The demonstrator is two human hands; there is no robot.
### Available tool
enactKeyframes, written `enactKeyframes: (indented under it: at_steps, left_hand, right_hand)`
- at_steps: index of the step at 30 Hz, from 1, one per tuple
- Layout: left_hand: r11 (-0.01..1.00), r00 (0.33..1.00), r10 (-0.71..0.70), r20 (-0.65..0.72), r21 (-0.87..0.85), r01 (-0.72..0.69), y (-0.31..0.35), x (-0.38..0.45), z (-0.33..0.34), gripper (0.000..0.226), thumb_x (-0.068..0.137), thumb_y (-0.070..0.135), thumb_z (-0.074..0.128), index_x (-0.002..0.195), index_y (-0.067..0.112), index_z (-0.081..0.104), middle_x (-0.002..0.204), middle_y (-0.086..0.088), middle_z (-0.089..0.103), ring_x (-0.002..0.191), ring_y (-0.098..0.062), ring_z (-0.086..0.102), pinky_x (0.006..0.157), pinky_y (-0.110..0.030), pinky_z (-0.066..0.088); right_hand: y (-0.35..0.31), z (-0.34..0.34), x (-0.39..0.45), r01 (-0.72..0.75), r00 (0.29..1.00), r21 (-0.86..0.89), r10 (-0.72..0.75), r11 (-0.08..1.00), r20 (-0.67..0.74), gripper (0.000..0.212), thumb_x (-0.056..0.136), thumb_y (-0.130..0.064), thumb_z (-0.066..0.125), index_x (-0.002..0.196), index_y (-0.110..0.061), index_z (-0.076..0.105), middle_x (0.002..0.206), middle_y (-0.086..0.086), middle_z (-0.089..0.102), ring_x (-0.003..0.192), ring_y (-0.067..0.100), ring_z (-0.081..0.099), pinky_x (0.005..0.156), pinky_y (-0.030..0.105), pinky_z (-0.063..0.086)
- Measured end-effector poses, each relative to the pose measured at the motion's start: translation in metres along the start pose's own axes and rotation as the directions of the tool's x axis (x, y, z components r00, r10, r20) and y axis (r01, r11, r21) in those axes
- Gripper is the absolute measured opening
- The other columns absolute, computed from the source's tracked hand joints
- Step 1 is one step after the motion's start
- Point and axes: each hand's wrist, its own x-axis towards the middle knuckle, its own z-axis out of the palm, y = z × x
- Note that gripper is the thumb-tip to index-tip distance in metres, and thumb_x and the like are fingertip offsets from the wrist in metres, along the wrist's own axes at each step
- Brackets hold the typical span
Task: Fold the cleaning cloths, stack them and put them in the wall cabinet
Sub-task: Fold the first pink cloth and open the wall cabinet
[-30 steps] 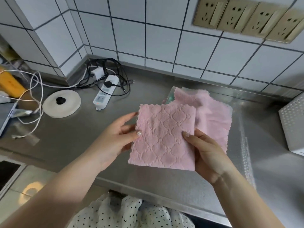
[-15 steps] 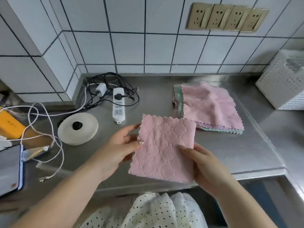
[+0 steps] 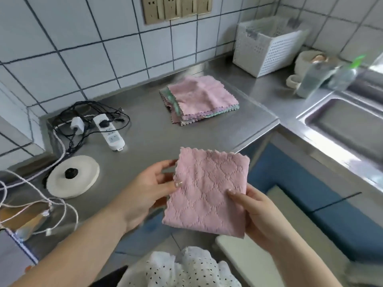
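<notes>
- A folded pink cloth (image 3: pixel 207 190), roughly square, soft and fleecy with a raised diamond pattern and scalloped edges, is held in the air in front of the person, over the front edge of a steel counter (image 3: pixel 145 139).
- The left hand (image 3: pixel 148 190) pinches the cloth's left edge, thumb on top and fingers behind it.
- The right hand (image 3: pixel 256 212) grips the cloth's lower right part, thumb pressed on its front face.
- The two hands are apart, one at each side of the cloth.
- Farther back on the counter, near the tiled wall, lies a stack of cloths (image 3: pixel 200 99), pink on top with green and pale layers showing at the wavy edges.
- The counter is brushed metal, dull grey and smooth.
- To the left lie a white power strip (image 3: pixel 108 132) with tangled black cables, and a flat round white lid (image 3: pixel 72 179) with a black knob.
- At the right stand a white perforated plastic basket (image 3: pixel 267 45) and a sunken steel sink (image 3: pixel 342 125).
- Compared with half a second ago, the view has swung right: the sink now shows, the stack sits farther off, and the held cloth is over the counter's edge rather than above its surface. The grip of both hands is unchanged.
</notes>
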Motion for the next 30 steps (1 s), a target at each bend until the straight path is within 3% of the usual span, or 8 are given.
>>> enactKeyframes:
  at_steps: [8,14,20,22,24,27,30]
  left_hand:
    - [0.993,0.942,-0.086,0.326,0.099,0.056,-0.018,-0.019,0.087,0.056,0.067,0.006,0.077,0.116,0.025,0.056,0.095,0.001,0.074,0.079,-0.011,0.07,0.06,-0.024,0.057]
    - [0.98,0.783,-0.183,0.595,0.17,0.1,-0.052,-0.081,0.193,0.055,0.067,0.008,0.067,0.119,0.02,0.055,0.096,-0.006,0.073,0.085,-0.017,0.071,0.061,-0.025,0.057]
    - [0.954,0.522,-0.298,0.799,0.268,0.135,-0.087,-0.159,0.294,0.049,0.07,0.007,0.066,0.115,0.021,0.059,0.102,-0.011,0.072,0.088,-0.023,0.071,0.064,-0.031,0.06]
    - [0.943,0.384,-0.332,0.862,0.31,0.12,-0.097,-0.189,0.33,0.051,0.069,0.009,0.068,0.117,0.021,0.058,0.103,-0.011,0.071,0.089,-0.024,0.071,0.064,-0.031,0.06]
    - [0.937,0.297,-0.349,0.889,0.334,0.1,-0.102,-0.208,0.353,0.054,0.068,0.011,0.07,0.12,0.021,0.056,0.103,-0.01,0.072,0.092,-0.026,0.07,0.067,-0.032,0.06]
    - [0.921,0.108,-0.388,0.915,0.379,0.091,-0.107,-0.242,0.394,0.059,0.061,0.015,0.077,0.117,0.023,0.059,0.105,-0.01,0.071,0.094,-0.027,0.07,0.069,-0.035,0.06]
    - [0.913,-0.042,-0.405,0.913,0.407,0.04,-0.112,-0.27,0.429,0.05,0.068,0.01,0.068,0.116,0.021,0.061,0.106,-0.012,0.071,0.094,-0.028,0.069,0.072,-0.036,0.06]
  right_hand:
    - [0.037,-0.05,-0.118,0.177,0.952,0.112,-0.141,0.978,-0.273,0.033,0.077,-0.015,0.063,0.109,-0.009,0.061,0.102,0.009,0.073,0.09,0.027,0.07,0.072,0.036,0.06]
    - [0.085,-0.087,-0.256,0.327,0.822,0.178,-0.186,0.928,-0.537,0.037,0.07,-0.02,0.066,0.105,-0.01,0.061,0.095,0.008,0.073,0.085,0.025,0.071,0.063,0.03,0.059]
    - [0.141,-0.095,-0.392,0.526,0.596,0.162,-0.225,0.835,-0.771,0.042,0.073,-0.015,0.062,0.114,-0.007,0.057,0.101,0.013,0.073,0.088,0.025,0.071,0.068,0.033,0.059]
    - [0.159,-0.087,-0.439,0.626,0.462,0.121,-0.242,0.77,-0.853,0.04,0.074,-0.014,0.061,0.114,-0.005,0.057,0.103,0.014,0.072,0.09,0.026,0.071,0.07,0.033,0.059]
    - [0.169,-0.078,-0.466,0.667,0.371,0.074,-0.244,0.742,-0.896,0.038,0.074,-0.014,0.061,0.112,-0.006,0.059,0.103,0.015,0.072,0.092,0.026,0.071,0.073,0.034,0.059]
    - [0.184,-0.064,-0.509,0.72,0.176,-0.008,-0.193,0.694,-0.965,0.037,0.071,-0.015,0.063,0.107,-0.008,0.061,0.099,0.013,0.073,0.089,0.024,0.072,0.071,0.033,0.06]
    - [0.193,-0.049,-0.539,0.733,0.02,-0.067,-0.12,0.677,-0.993,0.041,0.071,-0.019,0.066,0.111,-0.013,0.06,0.101,0.009,0.074,0.092,0.023,0.071,0.071,0.033,0.059]
